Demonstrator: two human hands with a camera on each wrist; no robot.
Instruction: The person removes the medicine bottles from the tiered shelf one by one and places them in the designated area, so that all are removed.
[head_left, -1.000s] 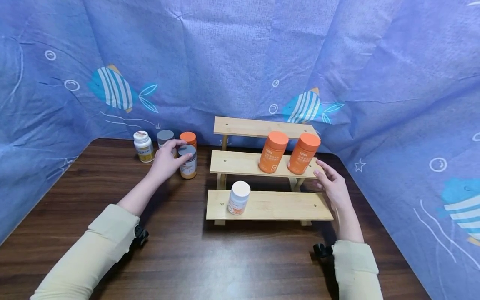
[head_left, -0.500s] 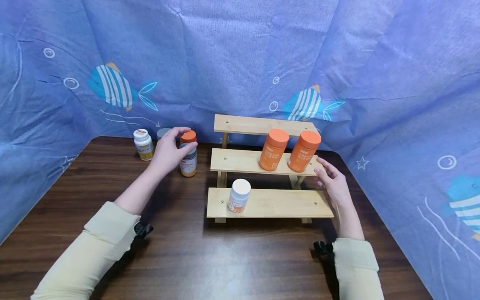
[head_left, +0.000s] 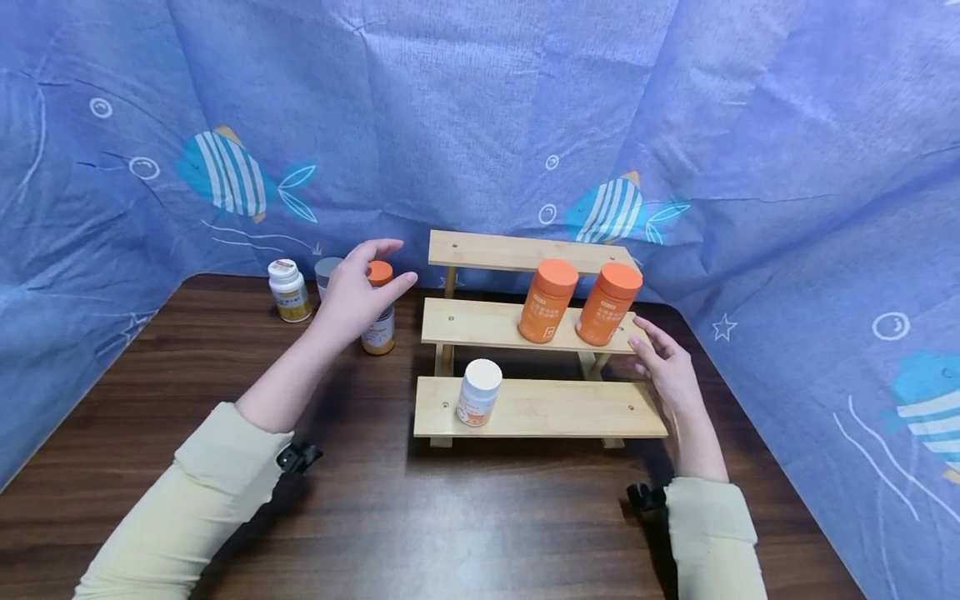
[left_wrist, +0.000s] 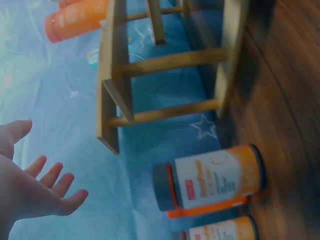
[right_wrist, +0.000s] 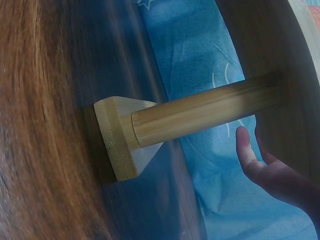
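Observation:
My left hand (head_left: 358, 292) hovers with fingers spread above a grey-lidded jar (head_left: 378, 333) standing on the table; nothing is in it. In the left wrist view a gap separates the fingers from that jar (left_wrist: 215, 177). Behind it stands an orange-lidded jar (head_left: 381, 272), partly covered by the hand. A second grey-lidded jar (head_left: 327, 268) and a white bottle (head_left: 290, 292) with a yellow label are to its left. My right hand (head_left: 667, 367) is at the right end of the middle shelf of a wooden three-step rack (head_left: 472, 323), its loosely bent fingers touching the shelf end.
Two orange jars (head_left: 547, 302) stand on the middle shelf, towards its right end. A white-capped bottle (head_left: 478, 396) stands at the left of the lowest shelf. Behind the dark wooden table (head_left: 337, 517) hangs a blue fish-print cloth (head_left: 465, 125).
My left hand has let go of the front grey-lidded jar, lifted, and drifted right with its fingers spreading. The jar stays standing where it was. My right hand keeps its place.

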